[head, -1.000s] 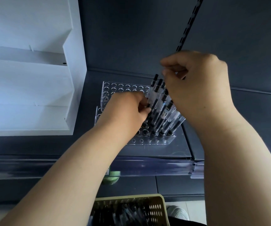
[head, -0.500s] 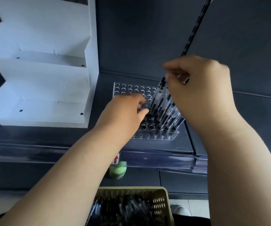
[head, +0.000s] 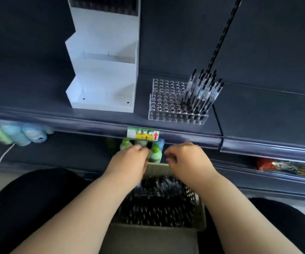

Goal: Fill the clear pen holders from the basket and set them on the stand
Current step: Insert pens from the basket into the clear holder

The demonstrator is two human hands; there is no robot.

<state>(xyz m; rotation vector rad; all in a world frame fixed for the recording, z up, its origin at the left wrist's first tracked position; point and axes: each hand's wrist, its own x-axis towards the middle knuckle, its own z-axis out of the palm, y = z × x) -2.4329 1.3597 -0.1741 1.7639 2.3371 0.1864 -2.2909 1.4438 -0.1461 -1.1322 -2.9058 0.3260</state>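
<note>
A clear pen holder [head: 168, 101] with many round holes sits on the dark shelf. Several clear pens with black caps [head: 202, 88] stand in its right part; its left holes hold nothing. The white stepped stand [head: 104, 74] is on the same shelf to the left. Below, a beige perforated basket [head: 195, 198] full of black pens rests in front of me. My left hand [head: 129, 162] and my right hand [head: 186, 160] hover over the basket's far edge, blurred, fingers loosely curled, with nothing visible in them.
A green and yellow price label [head: 143, 133] hangs on the shelf rail. Small green and blue bottles [head: 154, 153] stand on the lower shelf behind the basket. Pastel bottles [head: 14, 132] lie at the far left, red packets [head: 283, 165] at the right.
Both hands let go of the pens in the holder and dropped down to the basket. The view tilted downward, so the shelf now sits higher in the frame.
</note>
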